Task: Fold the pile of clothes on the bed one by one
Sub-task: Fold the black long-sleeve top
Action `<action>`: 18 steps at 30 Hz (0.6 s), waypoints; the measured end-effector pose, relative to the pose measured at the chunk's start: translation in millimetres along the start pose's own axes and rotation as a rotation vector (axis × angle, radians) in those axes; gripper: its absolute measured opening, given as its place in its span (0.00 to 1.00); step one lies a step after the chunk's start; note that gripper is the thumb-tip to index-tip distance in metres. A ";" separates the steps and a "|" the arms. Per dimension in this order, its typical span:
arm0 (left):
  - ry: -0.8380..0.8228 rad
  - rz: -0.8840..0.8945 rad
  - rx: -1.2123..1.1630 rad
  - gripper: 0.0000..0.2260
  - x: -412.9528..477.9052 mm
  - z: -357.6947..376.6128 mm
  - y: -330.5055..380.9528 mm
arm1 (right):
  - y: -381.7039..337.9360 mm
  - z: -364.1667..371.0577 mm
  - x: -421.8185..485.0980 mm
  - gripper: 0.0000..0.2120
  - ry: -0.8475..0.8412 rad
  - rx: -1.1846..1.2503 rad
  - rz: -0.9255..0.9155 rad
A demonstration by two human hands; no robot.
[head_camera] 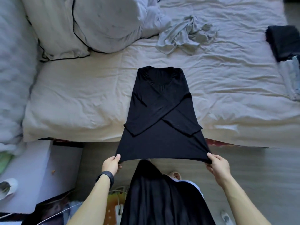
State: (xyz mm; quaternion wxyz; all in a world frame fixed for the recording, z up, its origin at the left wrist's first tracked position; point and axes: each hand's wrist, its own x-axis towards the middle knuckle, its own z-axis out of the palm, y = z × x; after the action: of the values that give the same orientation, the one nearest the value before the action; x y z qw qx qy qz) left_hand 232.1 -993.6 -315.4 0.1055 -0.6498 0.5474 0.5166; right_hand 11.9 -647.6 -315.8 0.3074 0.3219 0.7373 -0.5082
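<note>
Black top: lies flat on the bed, neckline pointing away from the person. Both long sleeves are folded in and cross each other on the front.
Hem of the black top: reaches past the bed edge toward the person and is stretched straight between the two hands.
Left hand: pinches the left hem corner of the black top, thumb on top. A dark watch is on the wrist.
Right hand: pinches the right hem corner of the black top, thumb on top.
Grey garment: crumpled on the bed, beyond the black top and a little to its right, well apart.
Pillow: beyond the black top, to its left.
Folded dark clothes: far to the right of the black top, on the bed.
</note>
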 end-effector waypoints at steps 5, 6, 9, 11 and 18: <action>0.027 -0.097 -0.181 0.09 -6.5 -3.1 -11.3 | 27.4 -5.4 -13.6 0.07 0.009 0.060 0.061; 0.028 -0.096 -0.199 0.09 -4.0 -4.3 -7.6 | 26.2 -2.5 -14.9 0.07 0.002 0.064 0.061; 0.012 -0.042 -0.220 0.08 2.5 -7.7 20.3 | 12.2 9.0 -10.4 0.08 -0.013 0.104 0.072; -0.009 0.006 -0.207 0.08 6.2 -7.3 45.2 | -6.4 18.0 -5.5 0.08 -0.019 0.159 0.088; -0.099 0.087 -0.235 0.07 50.4 9.0 131.7 | -93.7 53.4 34.5 0.06 0.007 0.188 0.063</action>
State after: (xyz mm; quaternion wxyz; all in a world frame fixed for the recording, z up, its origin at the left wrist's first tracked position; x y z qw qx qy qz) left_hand 112.4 -1067.4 -302.6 0.0329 -0.6071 0.5050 0.6127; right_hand -76.0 -718.5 -306.8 0.2890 0.3742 0.6769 -0.5641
